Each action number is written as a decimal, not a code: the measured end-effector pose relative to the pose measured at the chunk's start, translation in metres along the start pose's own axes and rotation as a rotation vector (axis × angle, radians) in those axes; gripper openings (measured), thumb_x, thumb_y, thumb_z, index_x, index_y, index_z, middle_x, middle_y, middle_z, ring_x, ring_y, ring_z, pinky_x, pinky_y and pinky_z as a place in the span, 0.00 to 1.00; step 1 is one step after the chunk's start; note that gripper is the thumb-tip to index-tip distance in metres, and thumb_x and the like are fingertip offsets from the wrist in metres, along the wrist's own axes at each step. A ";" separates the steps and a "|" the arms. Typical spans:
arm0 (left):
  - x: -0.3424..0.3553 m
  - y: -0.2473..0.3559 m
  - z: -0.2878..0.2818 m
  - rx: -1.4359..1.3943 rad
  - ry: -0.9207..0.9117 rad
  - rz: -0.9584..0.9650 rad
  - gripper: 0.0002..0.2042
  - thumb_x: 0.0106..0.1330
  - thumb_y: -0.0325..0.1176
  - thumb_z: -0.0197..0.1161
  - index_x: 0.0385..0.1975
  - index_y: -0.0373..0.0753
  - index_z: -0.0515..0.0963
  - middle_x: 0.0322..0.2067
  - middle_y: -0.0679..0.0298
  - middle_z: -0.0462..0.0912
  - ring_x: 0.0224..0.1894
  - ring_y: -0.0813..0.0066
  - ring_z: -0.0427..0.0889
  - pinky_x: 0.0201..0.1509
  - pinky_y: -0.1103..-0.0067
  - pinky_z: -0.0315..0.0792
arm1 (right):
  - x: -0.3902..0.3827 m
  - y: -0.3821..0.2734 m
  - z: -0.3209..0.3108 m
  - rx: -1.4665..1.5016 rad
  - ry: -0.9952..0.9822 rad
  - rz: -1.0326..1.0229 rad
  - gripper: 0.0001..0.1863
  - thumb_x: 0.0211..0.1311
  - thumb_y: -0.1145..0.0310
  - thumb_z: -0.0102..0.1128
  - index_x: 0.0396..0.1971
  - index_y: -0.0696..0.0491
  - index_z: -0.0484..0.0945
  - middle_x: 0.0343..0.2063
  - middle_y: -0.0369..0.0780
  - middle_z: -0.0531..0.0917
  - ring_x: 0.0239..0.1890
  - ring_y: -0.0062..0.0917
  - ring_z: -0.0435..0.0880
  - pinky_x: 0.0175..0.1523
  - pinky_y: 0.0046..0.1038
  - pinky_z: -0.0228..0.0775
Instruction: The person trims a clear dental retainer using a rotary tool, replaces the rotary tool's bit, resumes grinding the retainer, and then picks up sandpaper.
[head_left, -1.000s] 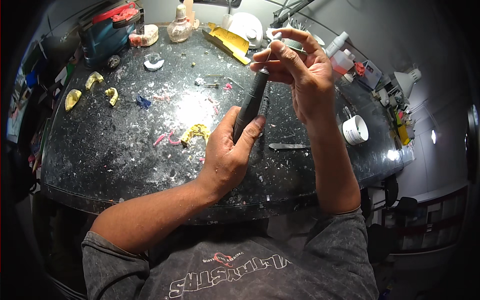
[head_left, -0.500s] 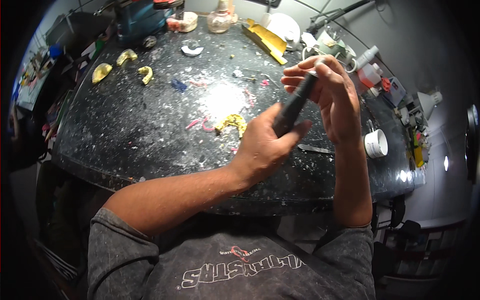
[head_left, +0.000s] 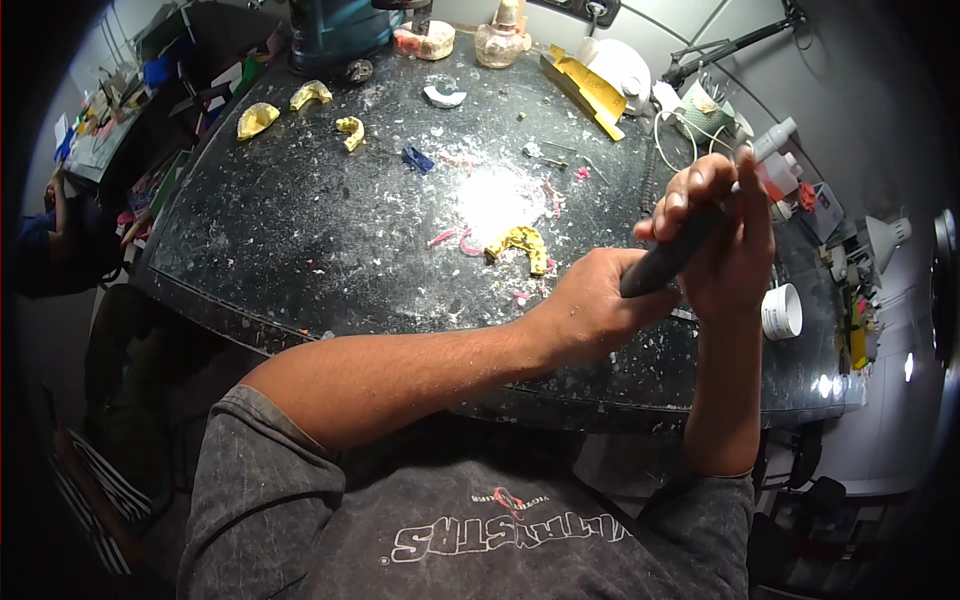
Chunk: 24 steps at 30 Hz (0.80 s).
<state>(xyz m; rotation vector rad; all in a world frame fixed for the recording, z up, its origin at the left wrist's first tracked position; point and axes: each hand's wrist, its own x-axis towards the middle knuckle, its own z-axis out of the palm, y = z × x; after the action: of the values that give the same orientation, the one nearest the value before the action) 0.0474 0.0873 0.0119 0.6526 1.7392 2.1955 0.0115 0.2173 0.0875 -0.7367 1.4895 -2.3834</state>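
Observation:
My left hand [head_left: 592,305] is closed round the lower part of a dark, cylindrical handpiece [head_left: 665,265], which tilts up and to the right. At its upper end my right hand [head_left: 738,255] has its fingers curled over it, and they hide the tip. Both hands are above the right part of the black table. Just left of my left hand lies a yellow, horseshoe-shaped dental model [head_left: 520,240], with thin pink strips [head_left: 468,242] beside it. A white cup [head_left: 783,312] lies on its side to the right of my right wrist.
White specks cover the black table [head_left: 360,270]. More yellow arch pieces [head_left: 258,121] and a white one [head_left: 444,95] sit farther back. A yellow metal tray [head_left: 583,95], a glass burner [head_left: 500,40] and a blue container [head_left: 335,40] stand along the rear. Another person [head_left: 60,240] is at far left.
My view has shifted, so the table items appear farther right. Both hands have moved right with the handpiece, and the right fingers now curl over its upper end. A metal blade is now mostly hidden.

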 end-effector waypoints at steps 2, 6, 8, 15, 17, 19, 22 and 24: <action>0.002 0.001 -0.003 -0.060 -0.075 0.013 0.10 0.63 0.38 0.65 0.30 0.38 0.78 0.20 0.74 0.73 0.25 0.87 0.70 0.27 0.83 0.65 | -0.009 0.001 0.002 0.003 0.050 0.072 0.29 0.72 0.44 0.37 0.24 0.55 0.68 0.14 0.38 0.71 0.14 0.24 0.69 0.24 0.25 0.71; 0.002 0.008 -0.004 -0.062 -0.300 -0.035 0.10 0.57 0.37 0.67 0.28 0.36 0.80 0.19 0.71 0.76 0.24 0.85 0.71 0.27 0.79 0.68 | -0.025 -0.007 0.008 -0.041 -0.337 -0.049 0.27 0.70 0.42 0.42 0.17 0.46 0.62 0.04 0.27 0.57 0.06 0.16 0.55 0.17 0.22 0.63; -0.002 0.010 0.002 0.024 -0.453 -0.056 0.09 0.53 0.35 0.67 0.28 0.35 0.81 0.21 0.67 0.78 0.25 0.83 0.73 0.29 0.79 0.69 | -0.032 -0.010 0.015 0.067 -0.484 -0.107 0.30 0.65 0.50 0.59 0.09 0.50 0.62 0.04 0.34 0.65 0.04 0.20 0.62 0.13 0.25 0.60; -0.007 0.028 0.012 -0.025 -0.755 -0.043 0.14 0.49 0.35 0.69 0.33 0.35 0.80 0.24 0.63 0.81 0.30 0.74 0.80 0.39 0.74 0.71 | -0.056 -0.017 0.014 0.231 -0.651 -0.213 0.29 0.53 0.41 0.64 0.16 0.57 0.74 0.15 0.41 0.75 0.16 0.29 0.74 0.28 0.30 0.71; 0.000 0.041 0.000 0.375 -0.592 0.330 0.13 0.47 0.33 0.70 0.33 0.39 0.79 0.22 0.65 0.80 0.29 0.69 0.81 0.45 0.72 0.71 | -0.062 -0.027 0.000 -0.033 -0.227 -0.210 0.41 0.51 0.27 0.49 0.23 0.58 0.77 0.24 0.42 0.77 0.27 0.27 0.76 0.40 0.32 0.71; 0.009 0.054 -0.011 0.987 -0.573 0.436 0.11 0.46 0.33 0.70 0.27 0.43 0.76 0.17 0.68 0.77 0.24 0.67 0.79 0.44 0.71 0.69 | -0.070 -0.038 -0.012 -0.352 0.169 -0.075 0.52 0.47 0.16 0.39 0.24 0.60 0.79 0.27 0.41 0.78 0.30 0.25 0.78 0.40 0.28 0.69; 0.025 0.067 -0.014 1.175 -0.403 0.753 0.11 0.46 0.34 0.72 0.22 0.46 0.73 0.16 0.74 0.76 0.23 0.76 0.77 0.40 0.75 0.68 | -0.085 -0.042 -0.017 -0.449 -0.144 0.476 0.38 0.50 0.32 0.53 0.24 0.61 0.79 0.22 0.38 0.79 0.22 0.18 0.75 0.30 0.20 0.64; 0.036 0.074 -0.009 1.354 -0.348 0.897 0.11 0.48 0.33 0.72 0.22 0.48 0.73 0.17 0.74 0.78 0.27 0.78 0.78 0.44 0.75 0.69 | -0.090 -0.037 -0.016 -0.359 -0.154 0.597 0.25 0.50 0.48 0.66 0.24 0.61 0.79 0.21 0.38 0.79 0.20 0.17 0.75 0.24 0.17 0.62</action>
<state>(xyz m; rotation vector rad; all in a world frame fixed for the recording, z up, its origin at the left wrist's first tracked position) 0.0168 0.0779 0.0879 2.2221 2.8349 0.6346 0.0813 0.2870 0.0890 -0.4400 1.7808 -1.6134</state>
